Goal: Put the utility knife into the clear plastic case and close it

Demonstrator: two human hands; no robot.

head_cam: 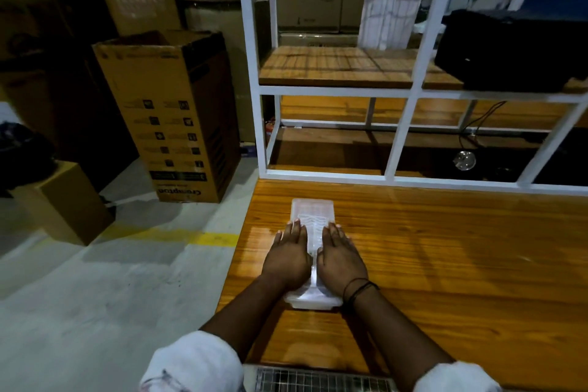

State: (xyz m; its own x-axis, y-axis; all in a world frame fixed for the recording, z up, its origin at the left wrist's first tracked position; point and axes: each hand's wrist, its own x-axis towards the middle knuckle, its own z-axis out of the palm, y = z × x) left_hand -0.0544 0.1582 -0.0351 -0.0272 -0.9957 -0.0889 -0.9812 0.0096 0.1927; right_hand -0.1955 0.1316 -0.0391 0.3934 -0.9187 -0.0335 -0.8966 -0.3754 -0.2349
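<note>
A long clear plastic case [313, 213] lies on the wooden table [445, 258] near its left edge, pointing away from me. My left hand [288, 256] and my right hand [340, 256] rest flat on its lid, side by side, palms down and fingers stretched out. The lid looks closed under them. The utility knife is not visible; I cannot tell whether it is inside the case.
A white metal shelf frame [331, 91] with wooden shelves stands at the table's far edge, holding a black device [509, 51]. Cardboard boxes [178, 118] stand on the grey floor to the left. A metal grid [318, 380] sits at the near table edge.
</note>
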